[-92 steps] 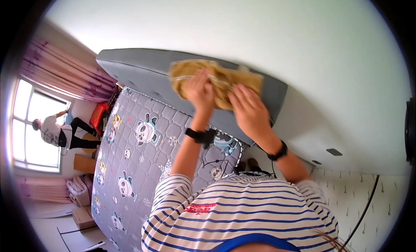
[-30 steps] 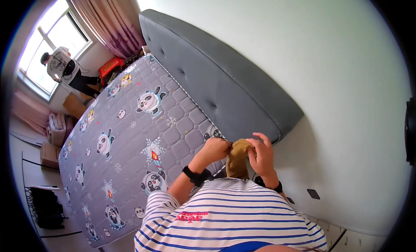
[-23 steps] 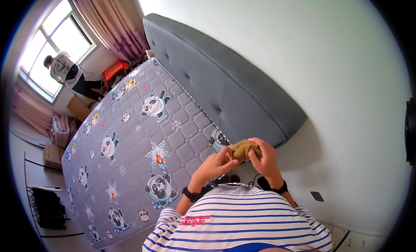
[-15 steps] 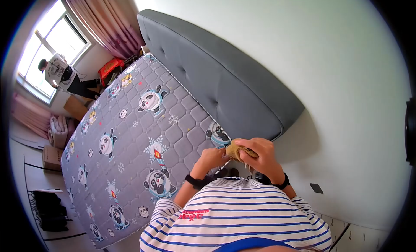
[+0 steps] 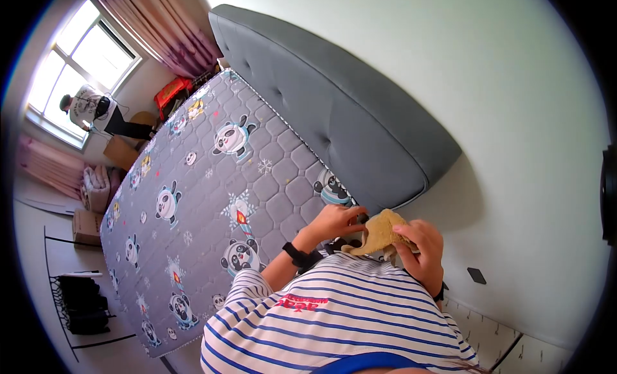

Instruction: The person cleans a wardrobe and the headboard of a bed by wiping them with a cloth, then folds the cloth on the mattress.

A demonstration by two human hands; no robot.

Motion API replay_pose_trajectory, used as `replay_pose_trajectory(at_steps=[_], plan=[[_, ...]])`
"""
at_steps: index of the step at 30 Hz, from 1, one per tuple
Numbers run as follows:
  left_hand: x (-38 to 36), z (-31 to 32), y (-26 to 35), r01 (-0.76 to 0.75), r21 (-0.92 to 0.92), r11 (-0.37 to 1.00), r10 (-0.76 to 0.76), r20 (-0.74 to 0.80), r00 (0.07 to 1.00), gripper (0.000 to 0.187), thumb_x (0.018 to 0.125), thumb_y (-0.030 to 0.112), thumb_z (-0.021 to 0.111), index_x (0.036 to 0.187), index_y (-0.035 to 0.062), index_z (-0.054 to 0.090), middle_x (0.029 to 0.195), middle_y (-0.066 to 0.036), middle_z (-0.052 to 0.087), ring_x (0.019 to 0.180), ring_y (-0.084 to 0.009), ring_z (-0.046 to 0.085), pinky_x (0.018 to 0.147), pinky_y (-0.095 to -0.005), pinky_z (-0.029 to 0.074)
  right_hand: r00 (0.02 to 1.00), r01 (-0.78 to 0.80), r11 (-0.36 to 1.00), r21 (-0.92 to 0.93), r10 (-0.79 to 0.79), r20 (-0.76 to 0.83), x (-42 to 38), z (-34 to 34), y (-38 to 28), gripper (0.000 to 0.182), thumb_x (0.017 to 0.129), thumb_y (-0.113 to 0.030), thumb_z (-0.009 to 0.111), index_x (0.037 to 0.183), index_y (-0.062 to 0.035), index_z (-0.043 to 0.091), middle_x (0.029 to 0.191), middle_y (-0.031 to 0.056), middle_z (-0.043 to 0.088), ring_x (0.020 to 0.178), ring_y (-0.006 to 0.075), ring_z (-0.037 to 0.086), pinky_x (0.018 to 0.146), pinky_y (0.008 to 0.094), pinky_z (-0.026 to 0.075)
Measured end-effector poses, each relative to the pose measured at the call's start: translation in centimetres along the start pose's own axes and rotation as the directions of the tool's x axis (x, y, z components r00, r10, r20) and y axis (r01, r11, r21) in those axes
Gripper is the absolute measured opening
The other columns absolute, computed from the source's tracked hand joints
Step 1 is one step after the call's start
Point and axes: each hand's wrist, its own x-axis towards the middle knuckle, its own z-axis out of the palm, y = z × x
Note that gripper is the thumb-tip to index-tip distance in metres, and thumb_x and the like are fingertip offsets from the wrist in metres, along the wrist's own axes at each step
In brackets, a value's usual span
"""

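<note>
A yellowish-tan cloth [image 5: 382, 231] hangs in front of the striped shirt, near the lower end of the grey headboard [image 5: 334, 97]. My right hand [image 5: 421, 248] pinches its right side between thumb and fingers. At the cloth's left edge is my left hand [image 5: 337, 222], its fingers curled with a small dark thing at the fingertips that I cannot make out. Beside my hands lies the grey mattress [image 5: 212, 181] with panda prints.
A person [image 5: 96, 110] stands by the window [image 5: 83, 49] beyond the bed. Cardboard boxes [image 5: 87, 227], folded bedding [image 5: 96, 187] and a rack with dark clothes [image 5: 83, 303] are on the left. A dark wall plate [image 5: 476, 275] is at right.
The cloth, bunched up before, is now spread wider. My right hand has moved right and down with it, and my left hand has shifted right and slightly up.
</note>
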Motion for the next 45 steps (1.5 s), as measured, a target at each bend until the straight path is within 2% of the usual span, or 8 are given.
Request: replay_pose_trajectory(at_steps=[7,10,19,28,35,41,43,45], plan=[[3.4,-3.3,5.8,-0.445,0.046,0.894,0.442,0.061,0.895,0.066,0.082,0.048,0.070,0.124,-0.0011,0.057,0.073,-0.013,0.064,0.069,-0.0311,0.064,0.065,-0.0359,0.048,0.976,-0.061,0.997,0.057,0.071,-0.206,-2.0,-0.4,1.8,0.023,0.077,-0.006,0.072,0.099,-0.0070,0.064,0.081,0.0086,0.066,0.069,0.0283,0.061,0.064,0.0373,0.047],[4.1,-3.6,7.6,-0.268,-0.413,0.871,0.313,0.046,0.949,0.071,0.082,0.048,0.072,0.127,-0.0032,0.053,0.086,-0.018,0.064,0.083,-0.0361,0.064,0.074,-0.0380,0.050,0.984,-0.114,0.988,-0.102,0.098,-0.146,-1.7,-0.4,2.1,0.022,0.078,-0.008,0.072,0.098,-0.0069,0.064,0.080,0.0083,0.066,0.071,0.0285,0.063,0.066,0.0375,0.049],[5.4,0.1,2.0,-0.315,-0.485,0.816,0.389,0.057,0.919,0.046,0.080,0.024,0.071,0.118,0.0013,0.060,0.112,-0.014,0.064,0.099,-0.0318,0.063,0.082,-0.0381,0.050,0.989,0.002,0.994,-0.112,-0.018,-0.145,-1.4,0.1,1.8,0.024,0.078,-0.008,0.073,0.101,-0.0083,0.067,0.074,0.0047,0.063,0.066,0.0246,0.059,0.062,0.0353,0.047],[2.2,-2.2,-2.9,0.054,0.114,0.992,-0.063,0.075,0.995,0.031,0.081,0.025,0.066,0.110,0.0125,0.068,0.086,-0.014,0.069,0.082,-0.0326,0.066,0.072,-0.0415,0.052,0.883,-0.222,0.938,-0.265,0.077,-0.464,-1.6,-1.7,3.1,0.014,0.083,-0.007,0.069,0.097,-0.0057,0.068,0.069,0.0049,0.059,0.060,0.0228,0.052,0.054,0.0339,0.039],[0.4,-8.3,-2.7,0.259,0.409,0.875,-0.242,-0.092,0.966,0.034,0.080,0.029,0.067,0.112,0.0200,0.069,0.070,-0.010,0.066,0.067,-0.0299,0.065,0.062,-0.0397,0.050,0.979,-0.194,0.681,-0.706,0.180,-0.095,-5.1,-1.5,6.5,0.020,0.086,-0.019,0.071,0.103,-0.0087,0.071,0.055,0.0028,0.052,0.047,0.0196,0.045,0.049,0.0338,0.037],[0.9,-12.3,-1.9,0.208,0.273,0.939,-0.139,-0.252,0.958,0.033,0.078,0.014,0.066,0.110,0.0184,0.071,0.076,-0.011,0.068,0.066,-0.0266,0.066,0.062,-0.0344,0.052,0.905,-0.421,0.785,-0.454,0.331,-0.268,-5.7,-1.4,7.2,0.018,0.092,-0.022,0.067,0.100,-0.0062,0.070,0.057,0.0017,0.056,0.041,0.0153,0.047,0.044,0.0288,0.037],[2.0,-13.9,-1.3,0.152,0.142,0.978,-0.099,-0.326,0.940,0.033,0.079,0.008,0.065,0.110,0.0158,0.071,0.083,-0.012,0.069,0.068,-0.0255,0.067,0.064,-0.0322,0.052,0.642,-0.576,0.794,0.193,0.586,-0.494,-4.1,-1.2,6.3,0.019,0.096,-0.018,0.061,0.098,-0.0001,0.068,0.065,0.0027,0.064,0.047,0.0087,0.052,0.047,0.0231,0.040],[3.3,-16.1,-0.1,0.053,-0.041,0.998,-0.066,-0.427,0.902,0.036,0.080,-0.006,0.062,0.111,0.0096,0.071,0.097,-0.012,0.071,0.076,-0.0226,0.069,0.068,-0.0278,0.053,0.634,-0.505,0.838,0.205,0.522,-0.571,-2.2,-2.8,6.0,0.021,0.097,-0.017,0.059,0.098,0.0024,0.068,0.068,0.0035,0.065,0.052,0.0075,0.056,0.049,0.0214,0.042]])
